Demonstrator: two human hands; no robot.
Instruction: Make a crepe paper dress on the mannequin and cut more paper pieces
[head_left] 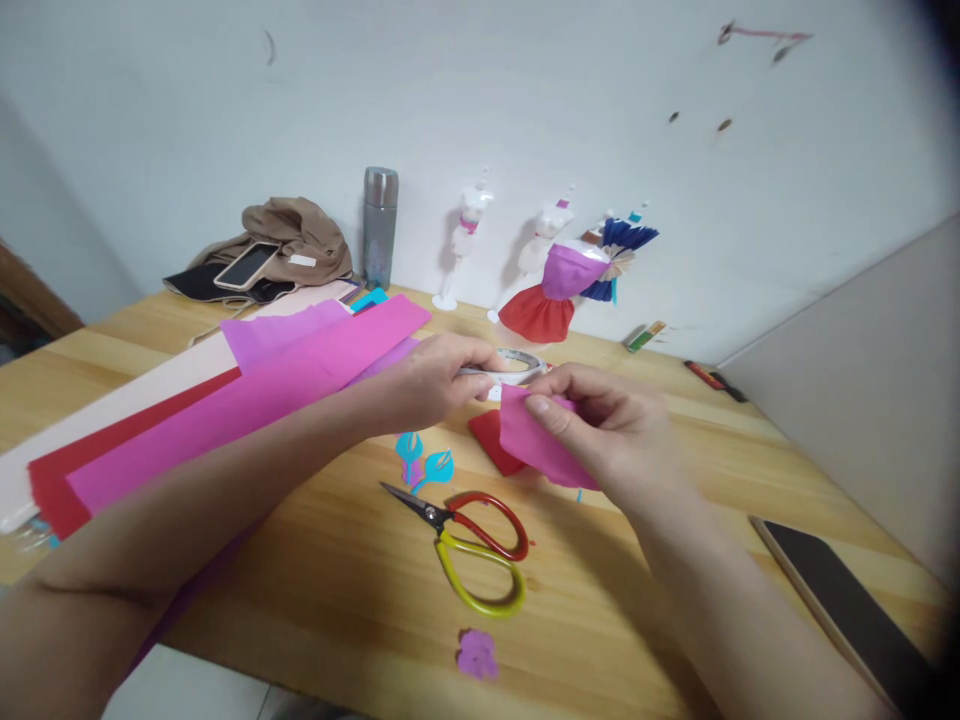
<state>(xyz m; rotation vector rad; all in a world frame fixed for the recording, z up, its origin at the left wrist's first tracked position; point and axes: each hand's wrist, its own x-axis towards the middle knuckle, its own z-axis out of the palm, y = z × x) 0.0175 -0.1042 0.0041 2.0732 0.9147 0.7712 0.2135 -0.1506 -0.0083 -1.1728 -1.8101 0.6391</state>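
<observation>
My left hand grips a white roll of tape between thumb and fingers, above the table. Between the thumb and fingers of my right hand is a piece of pink crepe paper, which hangs down toward the left. Under it lies a red folded piece, partly covered. Scissors with one red and one yellow handle lie on the table below my hands, blades pointing left. Blue leaf-shaped cutouts lie near the blade tips. A small purple paper flower sits at the front edge.
Pink, red and pale paper strips spread across the left. A grey flask, small white mannequins and one in a purple-and-red paper dress stand by the wall. Phones lie at the right and back left.
</observation>
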